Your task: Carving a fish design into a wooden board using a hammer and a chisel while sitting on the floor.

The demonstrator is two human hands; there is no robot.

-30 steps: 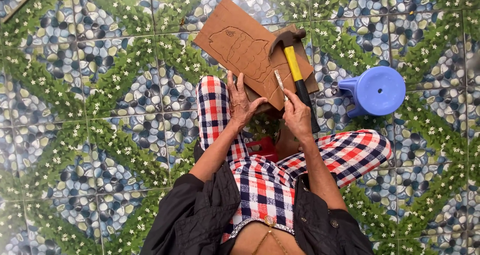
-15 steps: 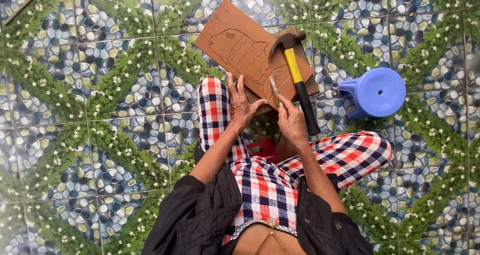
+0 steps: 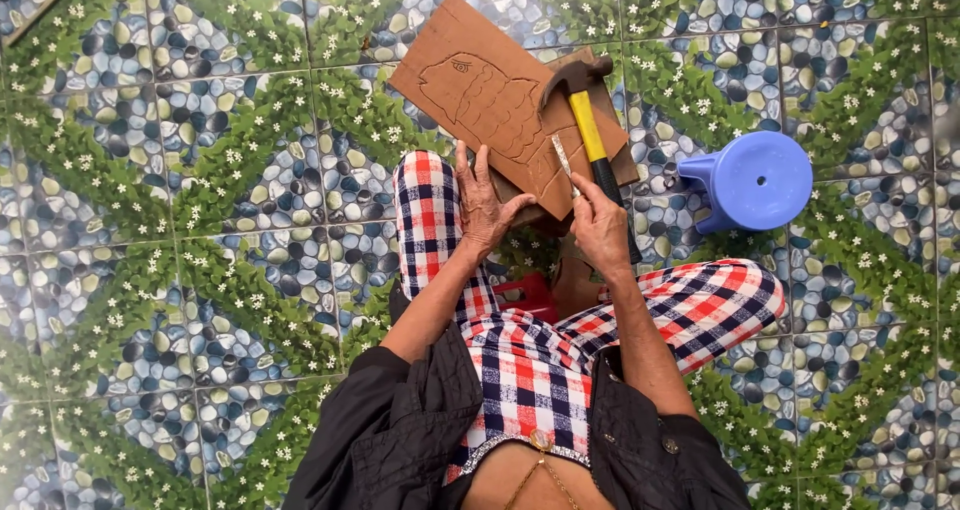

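Carving at a brown board (image 3: 490,90) with a fish outline

The left hand (image 3: 483,205) lies flat and open on the board's near edge; the right hand (image 3: 598,225) pinches a thin chisel (image 3: 563,160) against it. A yellow-handled hammer (image 3: 588,120) rests on the board, with a blue stool (image 3: 755,180) just right of it.

Bright, even daylight throughout, soft and diffuse. No glare off the tiled floor (image 3: 200,220). Only faint, short shadows: a dark patch just under the wooden board (image 3: 500,100) beyond the hands, another beside the blue stool (image 3: 750,180) to the right of the right hand (image 3: 600,230). Sharp focus around both hands and the hammer (image 3: 585,110). Slight softening and wide-angle stretching toward corners. Mild compression haze on distant tiles.
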